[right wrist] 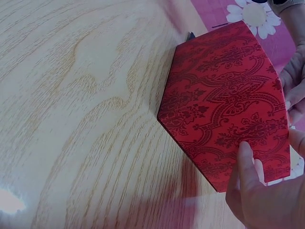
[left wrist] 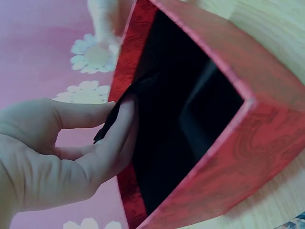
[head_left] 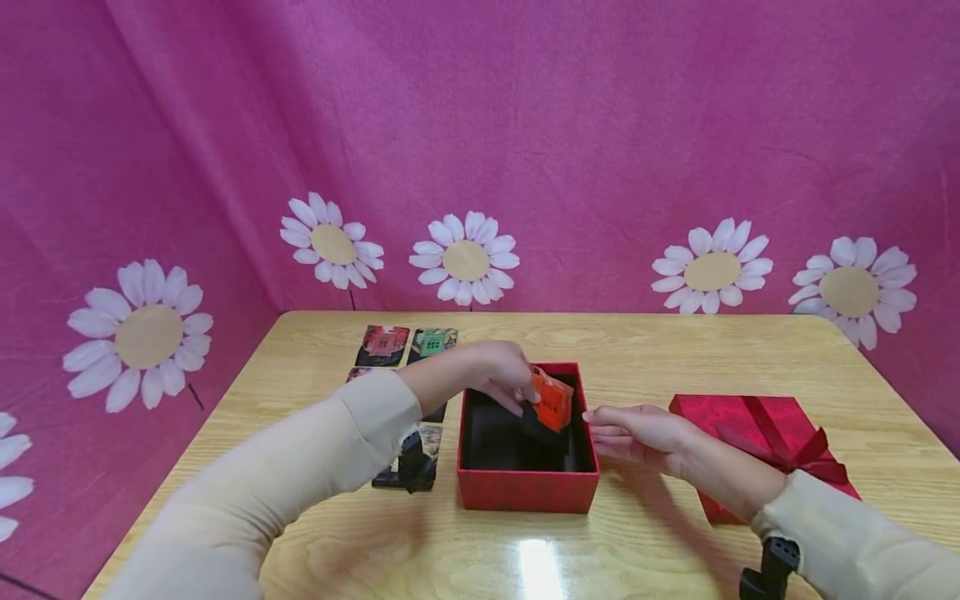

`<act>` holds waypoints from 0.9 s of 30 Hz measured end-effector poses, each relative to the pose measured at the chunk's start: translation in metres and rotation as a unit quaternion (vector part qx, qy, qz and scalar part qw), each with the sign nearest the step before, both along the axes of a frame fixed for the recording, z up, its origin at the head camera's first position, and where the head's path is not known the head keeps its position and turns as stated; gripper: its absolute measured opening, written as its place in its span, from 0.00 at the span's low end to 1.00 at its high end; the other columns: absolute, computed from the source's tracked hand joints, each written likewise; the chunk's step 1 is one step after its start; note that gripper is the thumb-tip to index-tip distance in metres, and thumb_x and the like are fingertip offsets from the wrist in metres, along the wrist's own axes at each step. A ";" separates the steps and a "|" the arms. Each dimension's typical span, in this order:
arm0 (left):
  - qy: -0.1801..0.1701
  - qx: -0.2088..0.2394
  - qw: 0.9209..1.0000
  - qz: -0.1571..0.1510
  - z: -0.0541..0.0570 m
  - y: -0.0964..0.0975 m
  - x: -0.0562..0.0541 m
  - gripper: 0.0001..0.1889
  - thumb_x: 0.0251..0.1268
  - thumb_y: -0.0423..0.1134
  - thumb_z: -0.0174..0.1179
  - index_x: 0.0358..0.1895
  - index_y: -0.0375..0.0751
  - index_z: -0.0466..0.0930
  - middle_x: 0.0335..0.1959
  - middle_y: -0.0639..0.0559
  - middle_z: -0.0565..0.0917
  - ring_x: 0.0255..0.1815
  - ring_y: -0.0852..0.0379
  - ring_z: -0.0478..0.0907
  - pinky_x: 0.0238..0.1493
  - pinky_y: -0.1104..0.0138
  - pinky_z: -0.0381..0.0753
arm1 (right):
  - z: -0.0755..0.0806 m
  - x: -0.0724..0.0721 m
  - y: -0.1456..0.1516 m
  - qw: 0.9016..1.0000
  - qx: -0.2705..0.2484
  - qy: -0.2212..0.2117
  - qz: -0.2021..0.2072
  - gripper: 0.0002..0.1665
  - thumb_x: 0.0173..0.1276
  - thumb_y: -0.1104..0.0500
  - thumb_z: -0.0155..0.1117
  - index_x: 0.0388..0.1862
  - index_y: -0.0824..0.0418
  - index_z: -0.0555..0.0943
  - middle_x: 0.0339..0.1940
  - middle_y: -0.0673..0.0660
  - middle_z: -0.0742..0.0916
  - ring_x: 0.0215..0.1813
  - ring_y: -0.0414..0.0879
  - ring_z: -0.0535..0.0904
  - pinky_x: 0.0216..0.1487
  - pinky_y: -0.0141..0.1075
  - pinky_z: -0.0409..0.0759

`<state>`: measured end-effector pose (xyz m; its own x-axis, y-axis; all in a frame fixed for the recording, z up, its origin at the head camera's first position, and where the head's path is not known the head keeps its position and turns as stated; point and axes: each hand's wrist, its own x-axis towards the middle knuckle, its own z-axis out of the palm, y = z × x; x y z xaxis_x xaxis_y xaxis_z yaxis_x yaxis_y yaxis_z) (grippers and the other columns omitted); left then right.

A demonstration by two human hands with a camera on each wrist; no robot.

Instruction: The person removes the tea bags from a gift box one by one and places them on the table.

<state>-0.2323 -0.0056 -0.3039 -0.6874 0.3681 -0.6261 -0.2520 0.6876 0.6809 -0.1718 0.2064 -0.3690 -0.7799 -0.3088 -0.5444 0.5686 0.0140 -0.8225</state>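
Note:
In the head view, an open red box (head_left: 528, 492) with a black interior stands mid-table. My left hand (head_left: 504, 375) reaches over its left side and pinches a flat orange-and-black packet (head_left: 553, 402) by its edge, tilted inside the opening. The left wrist view shows that packet's dark side (left wrist: 114, 114) between thumb and fingers. My right hand (head_left: 633, 433) holds the box's right wall, thumb at the rim and fingers against the outside. In the right wrist view, the patterned red wall (right wrist: 224, 105) is under those fingertips (right wrist: 244, 150).
Left of the box lie several flat packets, among them a red one (head_left: 383, 345), a green one (head_left: 432, 342) and a dark one (head_left: 427, 446), partly behind the left arm. To the right sits a red lid (head_left: 750, 425) with a ribbon bow (head_left: 813, 457), near the right forearm.

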 end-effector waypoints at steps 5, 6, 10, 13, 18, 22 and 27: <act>0.021 -0.008 0.999 -0.026 0.007 -0.010 -0.002 0.06 0.64 0.28 0.58 0.42 0.30 0.76 0.32 0.48 0.76 0.27 0.58 0.71 0.49 0.61 0.86 | -0.001 0.001 0.001 1.000 -0.005 0.007 0.003 0.32 0.67 0.55 0.62 0.65 0.72 0.68 0.39 0.52 0.90 0.41 0.42 0.87 0.48 0.32 0.85; 0.022 -0.010 0.999 -0.027 0.007 -0.012 -0.003 0.05 0.64 0.28 0.58 0.41 0.31 0.77 0.32 0.48 0.77 0.27 0.58 0.71 0.48 0.62 0.86 | -0.001 0.001 0.001 1.000 -0.006 0.009 0.004 0.32 0.67 0.55 0.62 0.64 0.71 0.69 0.39 0.52 0.90 0.41 0.42 0.87 0.48 0.33 0.85; 0.021 -0.010 1.000 -0.019 0.006 -0.023 -0.005 0.02 0.65 0.29 0.58 0.36 0.34 0.75 0.32 0.49 0.77 0.27 0.59 0.70 0.47 0.63 0.86 | -0.002 0.002 0.001 1.000 -0.003 0.011 0.002 0.30 0.67 0.54 0.62 0.63 0.70 0.72 0.39 0.52 0.90 0.41 0.42 0.88 0.48 0.32 0.85; 0.021 -0.006 1.000 -0.016 0.005 -0.032 -0.005 0.07 0.65 0.29 0.58 0.29 0.37 0.72 0.32 0.50 0.77 0.29 0.59 0.74 0.47 0.64 0.86 | -0.002 0.002 0.001 1.000 0.005 0.012 0.002 0.31 0.67 0.53 0.62 0.63 0.69 0.72 0.40 0.52 0.90 0.42 0.42 0.88 0.48 0.32 0.85; 0.028 0.003 1.000 -0.009 0.006 -0.052 -0.002 0.08 0.66 0.30 0.57 0.28 0.37 0.72 0.38 0.47 0.82 0.37 0.58 0.80 0.47 0.64 0.86 | -0.003 0.001 0.001 1.000 0.007 0.012 0.003 0.31 0.67 0.53 0.62 0.63 0.69 0.72 0.39 0.52 0.90 0.41 0.41 0.88 0.48 0.32 0.85; 0.024 0.027 0.999 -0.009 0.004 -0.067 -0.001 0.08 0.67 0.30 0.56 0.47 0.33 0.78 0.48 0.42 0.84 0.40 0.58 0.82 0.53 0.61 0.84 | -0.004 0.001 0.002 1.000 0.001 0.013 0.002 0.28 0.67 0.52 0.63 0.60 0.68 0.76 0.39 0.51 0.90 0.41 0.41 0.88 0.48 0.32 0.85; 0.027 0.067 0.997 -0.012 0.001 -0.086 0.003 0.05 0.69 0.31 0.54 0.43 0.34 0.76 0.38 0.50 0.82 0.36 0.61 0.80 0.56 0.59 0.82 | -0.005 0.001 0.002 1.000 -0.002 0.019 0.007 0.21 0.68 0.53 0.60 0.55 0.64 0.80 0.39 0.51 0.89 0.41 0.41 0.88 0.49 0.32 0.85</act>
<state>-0.2289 -0.0919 -0.3027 -0.7090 0.4626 -0.5322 -0.1966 0.5951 0.7792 -0.1708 0.2087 -0.3744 -0.7955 -0.3227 -0.5129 0.5366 0.0179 -0.8436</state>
